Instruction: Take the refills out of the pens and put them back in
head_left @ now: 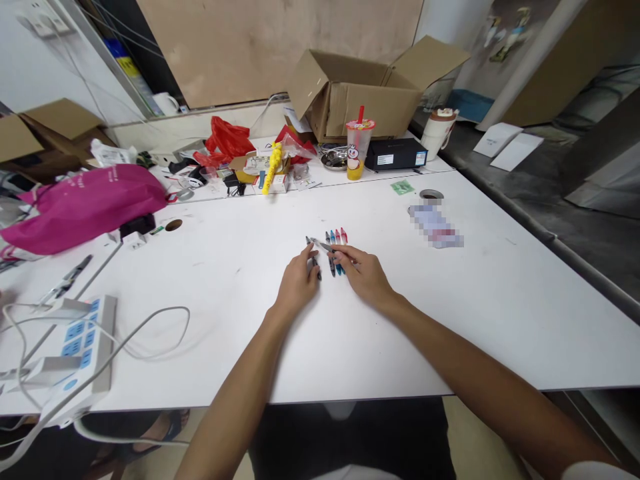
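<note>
My right hand (369, 275) pinches a grey pen (326, 247) between thumb and fingers, its tip pointing to the far left, just above the table. My left hand (296, 280) curls its fingers around a black pen (309, 240) lying on the table, partly hidden by the fingertips. Between and under my hands, more pens lie side by side: a black pen (332, 268), a blue pen (333, 236), a pink pen (338, 236) and a red pen (344, 235). My right fingers cover the middle of these.
Farther back stand a drink cup with a red straw (355, 150), a black box (397, 155) and an open carton (367, 100). A blurred-out card-like item (435, 225) and a tape roll (431, 195) lie right. A power strip (90, 353) with cables and a magenta bag (95, 203) occupy the left.
</note>
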`<state>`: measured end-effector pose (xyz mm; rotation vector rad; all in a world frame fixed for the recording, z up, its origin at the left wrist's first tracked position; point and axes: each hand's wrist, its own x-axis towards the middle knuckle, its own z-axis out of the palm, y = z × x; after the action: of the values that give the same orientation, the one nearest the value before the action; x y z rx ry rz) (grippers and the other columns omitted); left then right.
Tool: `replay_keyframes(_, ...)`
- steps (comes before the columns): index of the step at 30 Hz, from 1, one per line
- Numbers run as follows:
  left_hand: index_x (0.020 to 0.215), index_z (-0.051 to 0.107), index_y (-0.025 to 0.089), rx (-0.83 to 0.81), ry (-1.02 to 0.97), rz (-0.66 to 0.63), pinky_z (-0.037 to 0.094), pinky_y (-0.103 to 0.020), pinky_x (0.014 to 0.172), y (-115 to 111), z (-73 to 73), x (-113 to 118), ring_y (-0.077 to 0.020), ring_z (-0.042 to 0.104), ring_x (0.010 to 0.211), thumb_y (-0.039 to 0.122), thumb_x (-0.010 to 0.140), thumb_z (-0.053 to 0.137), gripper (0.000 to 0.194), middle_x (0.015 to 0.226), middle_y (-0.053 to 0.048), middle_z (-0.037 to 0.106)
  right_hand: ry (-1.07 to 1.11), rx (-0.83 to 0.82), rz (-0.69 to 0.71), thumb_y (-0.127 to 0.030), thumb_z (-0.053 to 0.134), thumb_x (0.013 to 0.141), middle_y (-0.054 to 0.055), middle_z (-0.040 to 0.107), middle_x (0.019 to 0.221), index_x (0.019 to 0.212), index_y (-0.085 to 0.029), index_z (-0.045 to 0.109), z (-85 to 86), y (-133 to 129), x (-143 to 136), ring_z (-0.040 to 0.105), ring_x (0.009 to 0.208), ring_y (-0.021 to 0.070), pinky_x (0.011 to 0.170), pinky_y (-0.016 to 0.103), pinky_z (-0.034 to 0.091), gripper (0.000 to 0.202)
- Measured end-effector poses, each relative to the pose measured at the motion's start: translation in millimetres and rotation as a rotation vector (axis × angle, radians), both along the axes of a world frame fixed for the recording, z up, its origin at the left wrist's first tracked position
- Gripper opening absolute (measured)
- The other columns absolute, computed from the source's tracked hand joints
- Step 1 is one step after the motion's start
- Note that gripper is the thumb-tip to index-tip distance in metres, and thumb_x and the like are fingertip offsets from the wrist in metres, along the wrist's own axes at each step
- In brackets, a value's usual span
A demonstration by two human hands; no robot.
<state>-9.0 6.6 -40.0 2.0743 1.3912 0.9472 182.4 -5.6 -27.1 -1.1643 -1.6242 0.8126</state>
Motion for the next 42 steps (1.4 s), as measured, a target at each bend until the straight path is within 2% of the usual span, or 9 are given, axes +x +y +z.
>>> replay_keyframes(4, 0.149, 0.044, 0.020, 0.005, -0.004, 0.003, 0.044, -0.051, 0.108, 1.8, -2.4, -0.9, -0.0295, 0.060, 0.125, 0.017, 0.093, 0.054, 0.058, 0.135, -0.015, 0.066, 0.069, 0.018, -0.067, -0.041, 0.056, 0.099, 0.006, 0.077, 0.119, 0.124, -0.028, 0.072, 3.3, -1.6, 1.1, 0.071, 0.107, 0.0241, 0.088, 0.043, 0.058, 0.032)
replay_keyframes(10, 0.146, 0.049, 0.019, -0.054, -0.111, 0.027, 0.042, -0.052, 0.110, 1.4, -0.5, 0.8, -0.0304, 0.058, 0.129, 0.018, 0.092, 0.057, 0.055, 0.136, -0.016, 0.066, 0.115, 0.074, -0.047, -0.035, 0.058, 0.097, 0.007, 0.078, 0.109, 0.119, -0.025, 0.074, 7.2, -4.0, 1.6, 0.071, 0.099, 0.0222, 0.091, 0.042, 0.057, 0.029)
replay_keyframes(14, 0.139, 0.055, 0.022, -0.201, -0.466, 0.108, 0.048, -0.048, 0.105, 4.1, 10.1, 1.9, -0.0287, 0.062, 0.127, 0.036, 0.096, 0.060, 0.045, 0.139, -0.016, 0.064, 0.178, 0.059, -0.006, -0.033, 0.058, 0.096, 0.006, 0.077, 0.105, 0.116, -0.025, 0.074, 7.6, -5.9, 2.2, 0.071, 0.095, 0.0216, 0.084, 0.040, 0.057, 0.026)
replay_keyframes(17, 0.116, 0.064, 0.018, -0.372, -0.843, 0.142, 0.055, -0.039, 0.094, 7.0, 20.0, 1.7, -0.0271, 0.068, 0.119, 0.048, 0.096, 0.059, 0.036, 0.128, -0.016, 0.070, 0.198, 0.062, 0.067, -0.030, 0.057, 0.096, 0.006, 0.075, 0.100, 0.106, -0.024, 0.074, 7.6, -6.0, 2.6, 0.070, 0.089, 0.0205, 0.080, 0.038, 0.055, 0.021)
replay_keyframes(21, 0.105, 0.063, 0.018, -0.490, -1.072, 0.078, 0.059, -0.031, 0.083, 4.2, 31.2, 2.8, -0.0216, 0.075, 0.098, 0.042, 0.090, 0.071, 0.030, 0.110, -0.012, 0.076, 0.252, 0.034, 0.122, -0.025, 0.055, 0.094, 0.005, 0.069, 0.099, 0.093, -0.023, 0.070, 5.5, -3.6, 2.6, 0.067, 0.081, 0.0173, 0.073, 0.035, 0.052, 0.015)
replay_keyframes(28, 0.112, 0.060, 0.020, -0.399, -1.124, 0.040, 0.061, -0.031, 0.083, -1.1, 36.6, 4.7, -0.0219, 0.076, 0.101, 0.042, 0.091, 0.071, 0.033, 0.113, -0.012, 0.076, 0.218, -0.105, 0.120, -0.025, 0.055, 0.093, 0.001, 0.062, 0.078, 0.089, -0.022, 0.063, 3.1, -3.2, 4.6, 0.062, 0.070, 0.0156, 0.062, 0.030, 0.045, 0.009)
replay_keyframes(32, 0.103, 0.061, 0.019, -0.417, -1.129, 0.006, 0.061, -0.031, 0.084, -1.6, 36.2, 5.3, -0.0214, 0.076, 0.099, 0.044, 0.088, 0.074, 0.032, 0.111, -0.011, 0.077, 0.270, -0.156, 0.097, -0.036, 0.059, 0.094, 0.000, 0.064, 0.086, 0.104, -0.023, 0.058, 5.6, -3.2, 3.4, 0.057, 0.064, 0.0124, 0.058, 0.028, 0.045, 0.017)
replay_keyframes(37, 0.101, 0.061, 0.018, -0.458, -1.062, -0.001, 0.062, -0.031, 0.085, -4.2, 33.7, 10.2, -0.0215, 0.076, 0.100, 0.048, 0.087, 0.074, 0.036, 0.113, -0.013, 0.076, 0.222, -0.456, 0.373, -0.062, 0.040, 0.100, 0.003, 0.066, 0.070, 0.093, -0.018, 0.063, 10.6, -1.7, 4.5, 0.047, 0.047, 0.0105, 0.046, 0.027, 0.037, 0.050)
replay_keyframes(42, 0.099, 0.060, 0.017, -0.445, -1.019, 0.147, 0.062, -0.031, 0.081, -2.6, 27.7, 13.3, -0.0197, 0.077, 0.092, 0.051, 0.087, 0.073, 0.038, 0.104, -0.012, 0.078, -0.024, -0.243, 0.286, -0.052, 0.052, 0.099, -0.002, 0.066, 0.068, 0.089, -0.023, 0.060, 17.0, -8.7, 8.0, 0.048, 0.051, 0.0116, 0.051, 0.027, 0.037, 0.032)
